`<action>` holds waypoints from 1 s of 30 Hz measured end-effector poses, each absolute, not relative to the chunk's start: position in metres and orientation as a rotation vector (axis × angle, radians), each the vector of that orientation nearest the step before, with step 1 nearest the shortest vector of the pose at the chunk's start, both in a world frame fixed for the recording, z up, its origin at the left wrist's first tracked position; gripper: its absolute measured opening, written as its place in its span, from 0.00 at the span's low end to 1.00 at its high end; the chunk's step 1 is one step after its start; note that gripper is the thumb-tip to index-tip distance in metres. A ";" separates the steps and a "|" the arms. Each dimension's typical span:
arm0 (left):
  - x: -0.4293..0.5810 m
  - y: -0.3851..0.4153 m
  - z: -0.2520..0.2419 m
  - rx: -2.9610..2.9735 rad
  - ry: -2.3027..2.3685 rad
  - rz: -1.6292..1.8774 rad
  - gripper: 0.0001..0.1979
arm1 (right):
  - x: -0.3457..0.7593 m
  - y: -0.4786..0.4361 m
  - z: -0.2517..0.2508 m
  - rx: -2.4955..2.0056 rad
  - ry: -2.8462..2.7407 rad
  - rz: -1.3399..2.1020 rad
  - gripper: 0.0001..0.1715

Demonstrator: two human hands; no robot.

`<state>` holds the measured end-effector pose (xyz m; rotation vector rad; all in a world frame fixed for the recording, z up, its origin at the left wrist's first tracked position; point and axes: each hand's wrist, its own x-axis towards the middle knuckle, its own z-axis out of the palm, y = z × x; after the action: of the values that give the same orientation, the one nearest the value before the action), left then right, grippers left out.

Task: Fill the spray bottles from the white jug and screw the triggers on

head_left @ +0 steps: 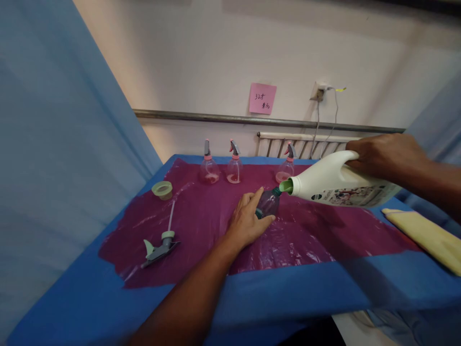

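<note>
My left hand (248,221) is wrapped round a small clear spray bottle body (268,203) that stands on the purple plastic sheet (201,216), with its open neck uppermost. My right hand (391,154) grips the handle of a large white jug (334,185) tipped almost flat. The jug's green spout (286,186) sits right at the small bottle's mouth. A loose grey and green trigger sprayer head (160,248) with its dip tube lies on the sheet to the left.
Three small spray bottles (234,168) with pink liquid in their bottoms stand along the back of the blue-covered table (108,298). A green cap (162,190) lies at back left, a yellow cloth (428,235) at right. Blue curtains hang on both sides.
</note>
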<state>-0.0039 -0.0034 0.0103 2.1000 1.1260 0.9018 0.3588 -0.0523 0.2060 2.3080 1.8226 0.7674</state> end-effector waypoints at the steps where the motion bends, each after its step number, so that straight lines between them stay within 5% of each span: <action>1: -0.004 -0.003 0.010 2.102 1.127 0.903 0.47 | 0.359 -0.052 0.207 2.311 1.818 0.755 0.15; 30: -0.004 -0.002 0.007 2.113 1.104 0.909 0.47 | 0.346 -0.053 0.221 2.265 1.792 0.781 0.15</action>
<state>-0.0036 -0.0020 0.0068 2.1134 1.1042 0.9094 0.3456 -0.0533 0.2210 2.2646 1.7921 0.7810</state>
